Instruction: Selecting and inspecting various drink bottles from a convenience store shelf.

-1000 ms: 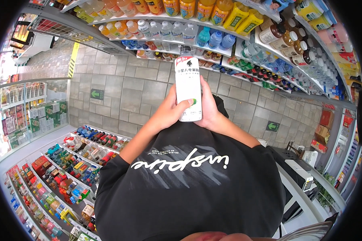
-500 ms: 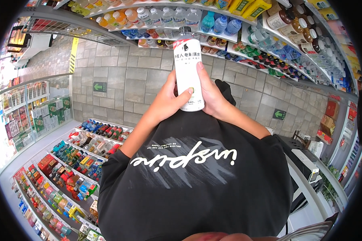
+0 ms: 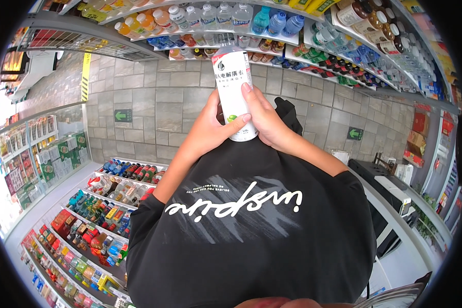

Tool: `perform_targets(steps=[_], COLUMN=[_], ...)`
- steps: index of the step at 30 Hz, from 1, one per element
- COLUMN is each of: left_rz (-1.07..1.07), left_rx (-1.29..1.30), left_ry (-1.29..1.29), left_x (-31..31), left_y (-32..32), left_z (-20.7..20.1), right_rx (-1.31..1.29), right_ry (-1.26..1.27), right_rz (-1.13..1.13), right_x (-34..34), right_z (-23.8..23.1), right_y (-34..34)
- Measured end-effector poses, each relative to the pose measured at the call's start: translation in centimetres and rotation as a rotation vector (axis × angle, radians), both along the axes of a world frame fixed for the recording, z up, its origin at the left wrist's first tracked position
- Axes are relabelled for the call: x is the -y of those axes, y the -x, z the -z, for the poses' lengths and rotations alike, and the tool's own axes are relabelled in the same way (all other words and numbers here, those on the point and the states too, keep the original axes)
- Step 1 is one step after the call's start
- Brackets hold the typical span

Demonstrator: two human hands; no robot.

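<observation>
A drink bottle with a white label (image 3: 233, 100) is held out in front of my chest, its neck pointing away and leaning slightly left. My left hand (image 3: 214, 123) is wrapped round its left side, the thumb laid across the lower label near a small green fruit picture. On the right side my right hand (image 3: 264, 115) grips it, with the thumb pressed on the middle of the label. Both hands hold the bottle near its lower half. The bottle's top blends into the shelf goods behind it, so the cap is hard to make out.
Ahead, shelves (image 3: 200, 33) carry rows of drink bottles. Lower left stands another stocked rack (image 3: 123, 174). Grey floor tiles (image 3: 185, 77) bear green arrow signs (image 3: 123, 115). Stacked green-and-white cartons (image 3: 61, 154) are at the left. A black-and-white machine (image 3: 390, 190) stands at the right.
The bottle has turned in my hands, so its label print has shifted left and the green picture shows more. Its top has tilted a little left. My right thumb has moved left onto the label.
</observation>
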State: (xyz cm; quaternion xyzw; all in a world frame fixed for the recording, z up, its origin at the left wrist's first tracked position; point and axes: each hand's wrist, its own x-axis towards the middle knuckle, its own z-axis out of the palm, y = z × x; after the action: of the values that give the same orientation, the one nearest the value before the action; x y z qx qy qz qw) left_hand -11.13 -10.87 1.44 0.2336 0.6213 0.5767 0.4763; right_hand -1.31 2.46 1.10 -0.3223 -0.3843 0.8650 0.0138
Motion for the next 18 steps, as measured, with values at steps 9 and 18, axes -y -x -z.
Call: perform_targets(steps=[9,18], left_rz=[0.174,0.395], left_rx=[-0.031,-0.145], left_ry=[-0.133,-0.263], left_x=[2.8,3.1], left_y=[1.2,1.1], left_z=[1.6,2.4], right_rx=[-0.204,-0.113], right_ry=[0.074,0.092], right_rz=[-0.009,-0.025], right_x=[2.1,3.5], right_z=[0.0,-0.1], right_y=[-2.8,-5.1])
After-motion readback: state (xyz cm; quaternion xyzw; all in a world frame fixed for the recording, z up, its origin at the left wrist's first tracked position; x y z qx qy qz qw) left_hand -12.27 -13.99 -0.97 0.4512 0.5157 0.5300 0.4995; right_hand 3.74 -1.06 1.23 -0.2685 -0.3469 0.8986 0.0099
